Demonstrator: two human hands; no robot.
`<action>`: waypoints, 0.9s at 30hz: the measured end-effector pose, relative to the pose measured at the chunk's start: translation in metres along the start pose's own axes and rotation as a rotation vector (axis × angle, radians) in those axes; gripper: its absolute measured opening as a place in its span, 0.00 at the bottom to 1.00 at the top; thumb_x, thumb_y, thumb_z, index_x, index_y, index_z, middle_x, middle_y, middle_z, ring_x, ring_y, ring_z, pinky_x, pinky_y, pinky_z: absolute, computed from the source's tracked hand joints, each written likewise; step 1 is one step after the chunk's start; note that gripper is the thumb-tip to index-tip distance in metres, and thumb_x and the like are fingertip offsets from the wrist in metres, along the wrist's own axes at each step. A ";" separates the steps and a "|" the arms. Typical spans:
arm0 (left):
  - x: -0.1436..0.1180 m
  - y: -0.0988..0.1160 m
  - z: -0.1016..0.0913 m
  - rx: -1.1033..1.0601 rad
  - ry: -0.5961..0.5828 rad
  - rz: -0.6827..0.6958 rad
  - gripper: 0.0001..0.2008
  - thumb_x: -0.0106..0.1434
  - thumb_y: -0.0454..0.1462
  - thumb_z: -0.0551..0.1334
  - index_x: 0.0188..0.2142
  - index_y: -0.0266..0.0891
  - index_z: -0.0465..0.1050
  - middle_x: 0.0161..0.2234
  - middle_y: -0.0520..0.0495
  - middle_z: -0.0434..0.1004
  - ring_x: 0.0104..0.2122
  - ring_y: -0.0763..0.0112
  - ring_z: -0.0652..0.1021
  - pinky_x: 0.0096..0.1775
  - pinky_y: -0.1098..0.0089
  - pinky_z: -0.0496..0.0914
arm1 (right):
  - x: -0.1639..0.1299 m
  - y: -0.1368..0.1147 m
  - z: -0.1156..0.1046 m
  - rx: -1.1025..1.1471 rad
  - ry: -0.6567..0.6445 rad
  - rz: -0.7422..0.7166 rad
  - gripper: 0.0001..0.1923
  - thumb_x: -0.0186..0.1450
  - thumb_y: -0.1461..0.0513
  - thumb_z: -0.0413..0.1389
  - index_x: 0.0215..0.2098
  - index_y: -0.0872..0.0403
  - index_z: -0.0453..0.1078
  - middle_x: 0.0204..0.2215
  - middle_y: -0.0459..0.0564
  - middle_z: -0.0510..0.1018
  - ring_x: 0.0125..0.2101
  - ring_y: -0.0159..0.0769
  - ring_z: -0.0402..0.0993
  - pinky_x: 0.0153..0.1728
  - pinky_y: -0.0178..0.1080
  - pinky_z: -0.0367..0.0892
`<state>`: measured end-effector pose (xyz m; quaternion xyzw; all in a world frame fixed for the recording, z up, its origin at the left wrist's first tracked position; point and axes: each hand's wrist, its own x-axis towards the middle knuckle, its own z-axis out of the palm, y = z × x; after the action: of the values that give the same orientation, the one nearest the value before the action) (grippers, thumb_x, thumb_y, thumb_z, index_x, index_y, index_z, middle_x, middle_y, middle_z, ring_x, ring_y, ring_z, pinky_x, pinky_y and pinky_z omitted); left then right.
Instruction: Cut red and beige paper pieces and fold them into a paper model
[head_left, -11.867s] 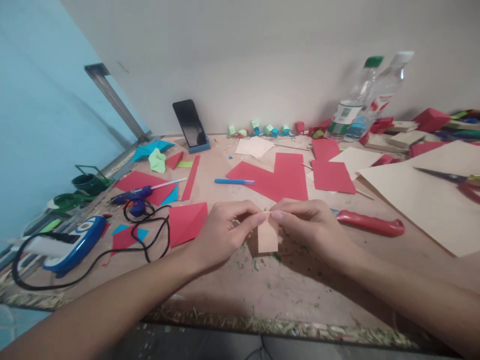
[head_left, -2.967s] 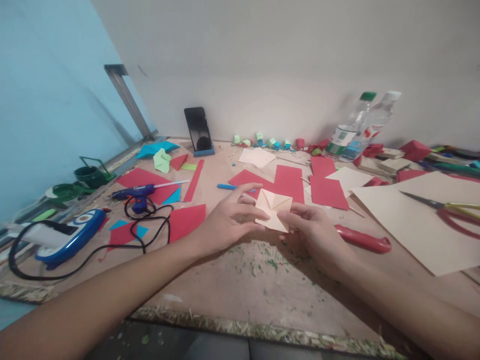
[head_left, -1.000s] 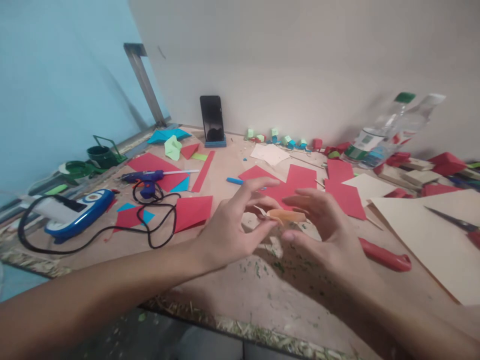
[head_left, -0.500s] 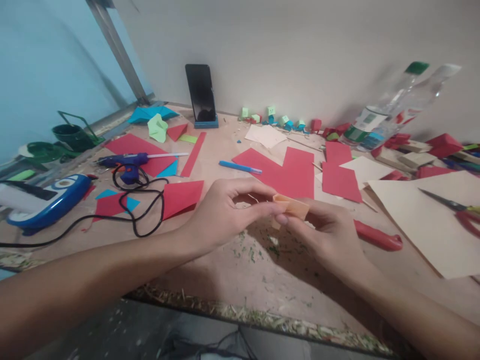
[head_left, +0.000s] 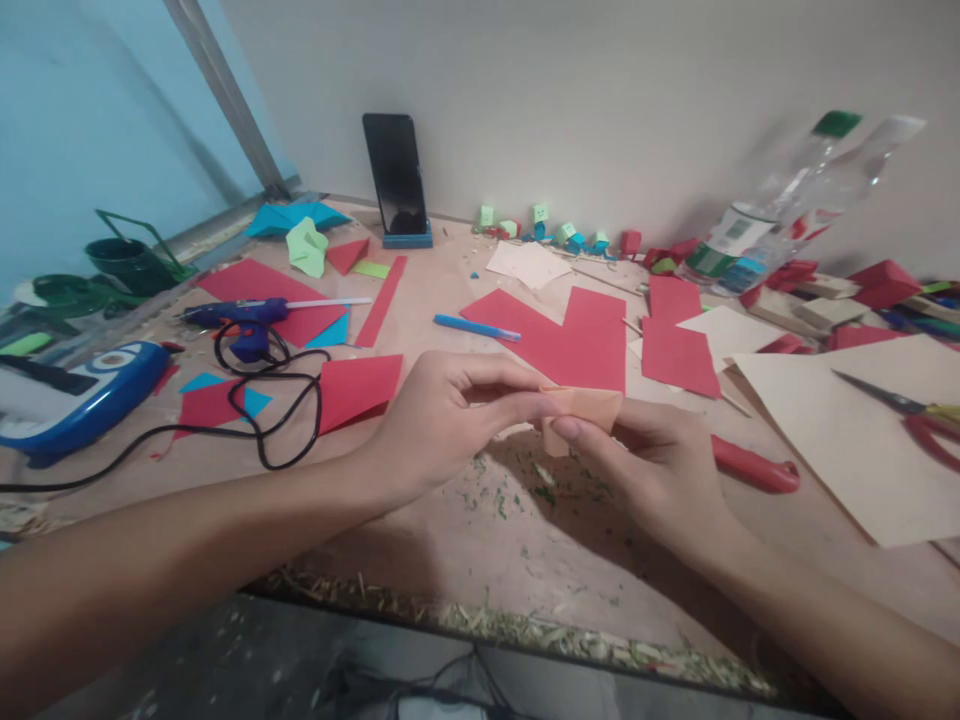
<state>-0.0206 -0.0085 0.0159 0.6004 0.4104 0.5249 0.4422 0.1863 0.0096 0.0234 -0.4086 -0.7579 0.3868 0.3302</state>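
Between my two hands, above the table's middle, is a small folded piece of orange paper (head_left: 589,402). My left hand (head_left: 457,425) pinches its left end between thumb and fingers. From the other side, my right hand (head_left: 660,465) grips it, thumb on the near face and fingers behind, partly hidden. One flap of the paper hangs below the thumbs. Past the hands lie a notched red paper sheet (head_left: 592,335) and a blue pen (head_left: 477,328). A red handle (head_left: 754,464) shows beside my right hand, its other end hidden.
At left are a blue glue gun (head_left: 240,315) with a looping black cord and a blue-and-white device (head_left: 90,400). A phone (head_left: 395,175) stands at the back. Scissors (head_left: 900,400) rest on beige sheets (head_left: 847,450) at right, near plastic bottles (head_left: 742,235). Green scraps dot the table.
The orange paper has turned slightly in my fingers, so more of its flat upper face and lower flap shows. Both hands stay on it. The camera view has shifted a little.
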 end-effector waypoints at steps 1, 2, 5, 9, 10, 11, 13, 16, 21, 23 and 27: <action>0.000 0.000 0.000 0.002 0.000 0.000 0.02 0.64 0.34 0.72 0.35 0.41 0.86 0.34 0.50 0.86 0.35 0.70 0.83 0.39 0.73 0.76 | 0.000 0.000 0.000 0.004 0.006 -0.002 0.15 0.71 0.54 0.60 0.28 0.50 0.78 0.30 0.46 0.83 0.28 0.36 0.73 0.31 0.37 0.67; 0.000 0.000 0.000 0.007 0.002 0.002 0.02 0.64 0.35 0.72 0.35 0.41 0.86 0.34 0.50 0.86 0.35 0.70 0.83 0.39 0.73 0.76 | -0.001 0.000 0.000 0.003 0.010 -0.002 0.15 0.71 0.54 0.60 0.28 0.50 0.78 0.30 0.46 0.83 0.29 0.36 0.73 0.30 0.37 0.67; 0.000 -0.001 -0.001 0.027 0.004 0.009 0.02 0.64 0.35 0.72 0.36 0.41 0.86 0.34 0.50 0.86 0.35 0.69 0.83 0.39 0.71 0.77 | -0.002 0.000 0.000 -0.018 0.009 0.006 0.16 0.72 0.53 0.59 0.29 0.50 0.78 0.28 0.46 0.81 0.28 0.35 0.72 0.29 0.37 0.66; 0.000 0.000 -0.001 0.039 0.004 0.003 0.02 0.64 0.35 0.72 0.35 0.41 0.87 0.34 0.49 0.87 0.35 0.67 0.83 0.40 0.70 0.77 | -0.002 0.002 0.000 -0.039 -0.006 0.004 0.18 0.73 0.52 0.59 0.28 0.51 0.77 0.24 0.44 0.77 0.24 0.33 0.68 0.28 0.36 0.65; 0.000 0.000 -0.001 0.038 0.003 0.001 0.02 0.64 0.35 0.72 0.35 0.41 0.86 0.34 0.49 0.87 0.35 0.67 0.83 0.40 0.69 0.77 | -0.002 0.002 0.000 -0.033 -0.007 0.003 0.18 0.72 0.52 0.59 0.28 0.51 0.77 0.24 0.45 0.78 0.25 0.33 0.68 0.28 0.36 0.65; 0.000 0.001 -0.001 0.037 0.000 0.001 0.02 0.64 0.35 0.72 0.35 0.41 0.86 0.34 0.49 0.87 0.35 0.67 0.83 0.40 0.70 0.77 | -0.002 0.002 0.001 -0.023 -0.006 0.002 0.17 0.72 0.52 0.60 0.27 0.51 0.77 0.25 0.45 0.79 0.26 0.33 0.70 0.29 0.36 0.65; 0.000 0.002 -0.001 0.034 -0.002 0.002 0.03 0.64 0.35 0.72 0.34 0.41 0.86 0.33 0.49 0.86 0.35 0.68 0.83 0.40 0.70 0.77 | -0.002 0.003 0.002 -0.002 0.002 0.000 0.16 0.71 0.53 0.62 0.27 0.51 0.77 0.26 0.45 0.80 0.26 0.34 0.71 0.29 0.36 0.66; 0.000 0.004 0.000 0.013 -0.004 -0.003 0.03 0.64 0.33 0.72 0.34 0.41 0.86 0.33 0.50 0.86 0.35 0.70 0.83 0.40 0.72 0.76 | -0.003 0.002 0.003 0.002 0.026 -0.006 0.17 0.70 0.54 0.62 0.25 0.51 0.76 0.23 0.44 0.77 0.24 0.32 0.67 0.27 0.35 0.64; 0.001 0.004 0.002 -0.049 -0.010 -0.028 0.02 0.63 0.33 0.72 0.34 0.39 0.86 0.33 0.49 0.86 0.35 0.70 0.83 0.39 0.72 0.76 | -0.003 -0.001 0.001 -0.017 0.007 -0.001 0.17 0.72 0.54 0.59 0.26 0.52 0.75 0.21 0.43 0.70 0.23 0.30 0.60 0.25 0.35 0.59; 0.001 0.004 0.002 -0.064 -0.012 -0.025 0.02 0.64 0.33 0.72 0.34 0.39 0.85 0.33 0.49 0.86 0.34 0.70 0.83 0.38 0.72 0.76 | -0.003 -0.002 0.001 -0.021 0.012 -0.002 0.17 0.73 0.54 0.58 0.28 0.52 0.76 0.21 0.43 0.69 0.23 0.31 0.60 0.26 0.35 0.59; 0.000 0.003 0.001 -0.069 -0.030 -0.022 0.03 0.65 0.33 0.71 0.34 0.38 0.85 0.32 0.49 0.85 0.34 0.70 0.82 0.37 0.73 0.75 | -0.002 -0.002 0.001 -0.026 0.030 0.005 0.19 0.73 0.53 0.58 0.26 0.53 0.73 0.21 0.43 0.65 0.24 0.30 0.59 0.25 0.35 0.57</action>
<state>-0.0194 -0.0094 0.0189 0.5881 0.3921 0.5249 0.4742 0.1858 0.0064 0.0240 -0.4203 -0.7569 0.3717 0.3351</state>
